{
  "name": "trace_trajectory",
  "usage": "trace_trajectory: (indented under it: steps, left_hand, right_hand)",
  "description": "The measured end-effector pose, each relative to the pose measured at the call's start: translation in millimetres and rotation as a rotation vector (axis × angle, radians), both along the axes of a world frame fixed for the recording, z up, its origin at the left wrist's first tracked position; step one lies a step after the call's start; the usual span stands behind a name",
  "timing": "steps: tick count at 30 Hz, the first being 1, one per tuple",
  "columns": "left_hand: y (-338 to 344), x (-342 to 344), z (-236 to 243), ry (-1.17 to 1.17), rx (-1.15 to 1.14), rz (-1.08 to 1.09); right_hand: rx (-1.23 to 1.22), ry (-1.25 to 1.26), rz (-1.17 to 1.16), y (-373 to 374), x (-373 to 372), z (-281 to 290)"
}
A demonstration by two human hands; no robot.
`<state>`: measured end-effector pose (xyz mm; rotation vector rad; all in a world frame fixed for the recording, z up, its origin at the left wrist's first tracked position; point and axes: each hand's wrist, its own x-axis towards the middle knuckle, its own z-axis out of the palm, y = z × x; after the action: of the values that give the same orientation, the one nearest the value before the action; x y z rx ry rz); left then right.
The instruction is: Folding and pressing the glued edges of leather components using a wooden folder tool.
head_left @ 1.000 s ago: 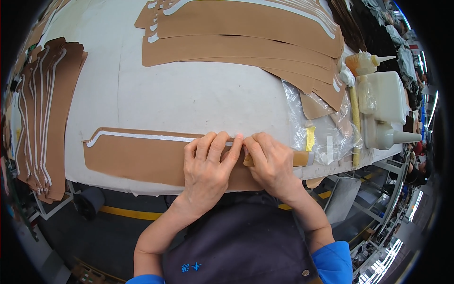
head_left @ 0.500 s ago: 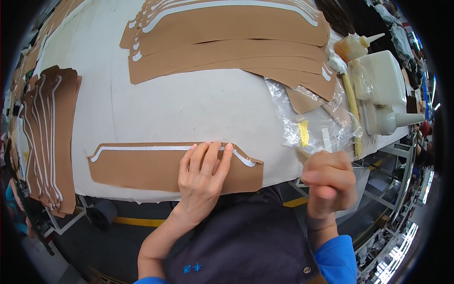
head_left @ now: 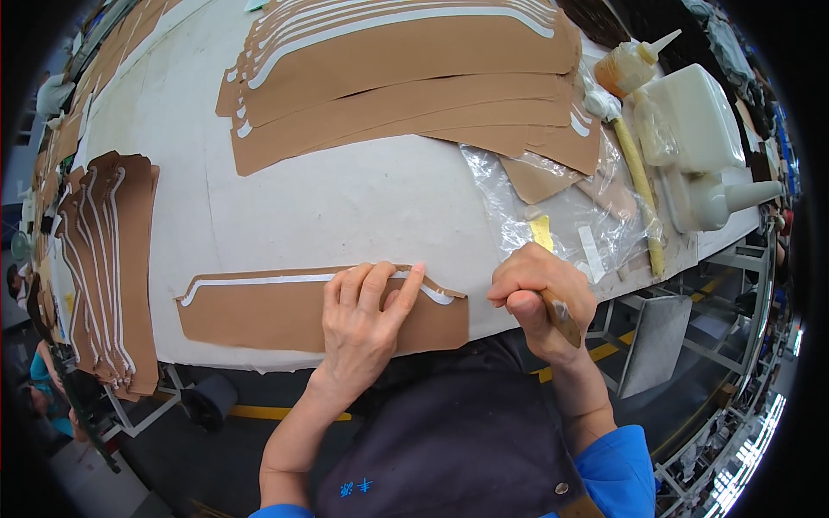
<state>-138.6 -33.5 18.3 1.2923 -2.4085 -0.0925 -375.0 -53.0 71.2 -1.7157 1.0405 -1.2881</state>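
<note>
A brown leather-like panel (head_left: 259,315) with a white strip (head_left: 250,281) along its far edge lies at the near table edge. My left hand (head_left: 363,315) rests on its right half, fingers outstretched over the strip, gripping nothing. To the right of the panel, my right hand (head_left: 540,298) is closed around a wooden-handled tool (head_left: 563,319). Only part of the brown handle shows below the thumb, and its working end is hidden.
Overlapping brown panels (head_left: 414,60) with white strips lie at the far side, with more panels (head_left: 138,259) at the left. Rightward are a clear plastic bag (head_left: 553,233), a yellowish stick (head_left: 637,173), a glue bottle (head_left: 622,69) and white plastic containers (head_left: 695,112).
My right hand has moved left toward the panel and turned, bringing the tool's handle into sight. My left hand stays on the panel. The whole view has shifted slightly.
</note>
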Motion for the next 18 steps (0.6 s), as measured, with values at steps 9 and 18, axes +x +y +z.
trace_trajectory:
  steps: [9, 18]
  left_hand:
    - [7.7, 7.3, -5.0, 0.145, 0.024, 0.008]
    - [12.1, -5.9, -5.2, 0.212, 0.005, 0.077]
  right_hand:
    - [0.059, -0.027, -0.033, -1.3, -3.1, 1.4]
    - [0.007, -0.018, 0.032, -6.0, 3.2, -3.4]
